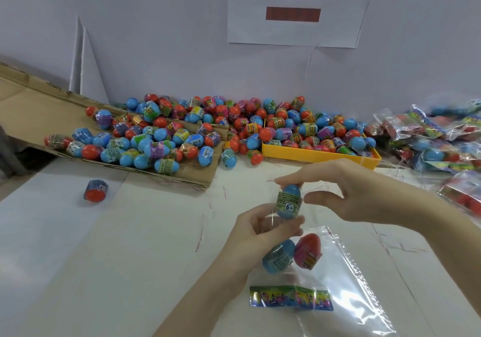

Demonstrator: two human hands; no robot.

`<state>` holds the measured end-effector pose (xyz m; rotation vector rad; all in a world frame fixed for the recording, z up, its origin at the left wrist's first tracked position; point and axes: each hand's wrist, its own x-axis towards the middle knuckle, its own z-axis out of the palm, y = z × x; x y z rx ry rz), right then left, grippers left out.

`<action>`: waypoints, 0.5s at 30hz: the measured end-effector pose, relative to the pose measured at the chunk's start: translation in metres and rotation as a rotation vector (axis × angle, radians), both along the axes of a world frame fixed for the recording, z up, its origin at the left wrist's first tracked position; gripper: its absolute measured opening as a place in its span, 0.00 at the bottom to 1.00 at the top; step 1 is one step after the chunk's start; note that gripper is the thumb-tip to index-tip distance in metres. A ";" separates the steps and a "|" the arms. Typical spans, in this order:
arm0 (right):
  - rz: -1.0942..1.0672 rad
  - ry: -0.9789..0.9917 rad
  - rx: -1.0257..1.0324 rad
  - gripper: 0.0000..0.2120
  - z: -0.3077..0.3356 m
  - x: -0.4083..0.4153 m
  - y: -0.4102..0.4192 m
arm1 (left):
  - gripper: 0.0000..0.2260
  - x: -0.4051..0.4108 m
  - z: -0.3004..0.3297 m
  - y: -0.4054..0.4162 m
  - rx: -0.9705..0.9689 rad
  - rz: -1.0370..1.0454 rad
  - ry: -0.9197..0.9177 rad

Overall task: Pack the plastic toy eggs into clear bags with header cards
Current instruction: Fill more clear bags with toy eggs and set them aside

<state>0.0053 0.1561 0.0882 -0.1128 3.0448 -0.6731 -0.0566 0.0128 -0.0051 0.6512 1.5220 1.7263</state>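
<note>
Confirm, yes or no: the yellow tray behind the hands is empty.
No, the yellow tray is heaped with blue and red toy eggs.

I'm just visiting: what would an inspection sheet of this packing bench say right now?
Surface: white table.
Job's things: clear bag with header card, two eggs inside; blue egg at its mouth; egg pile on cardboard and yellow tray.
Clutter: stray egg; packed bags.
Hands: left hand holds the bag mouth; right hand pinches the blue egg.
Cables: nothing seen.
Surroundings: paper sign on wall.
</note>
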 end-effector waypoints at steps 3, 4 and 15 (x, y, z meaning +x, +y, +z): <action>-0.008 0.017 0.068 0.24 0.001 -0.003 0.000 | 0.22 0.001 0.000 0.000 -0.013 -0.005 0.007; -0.014 0.018 0.093 0.21 0.002 -0.005 0.000 | 0.22 0.001 0.000 0.000 -0.018 -0.006 0.012; 0.079 -0.210 0.187 0.08 0.004 -0.019 -0.001 | 0.21 0.002 -0.002 0.001 -0.037 -0.018 0.022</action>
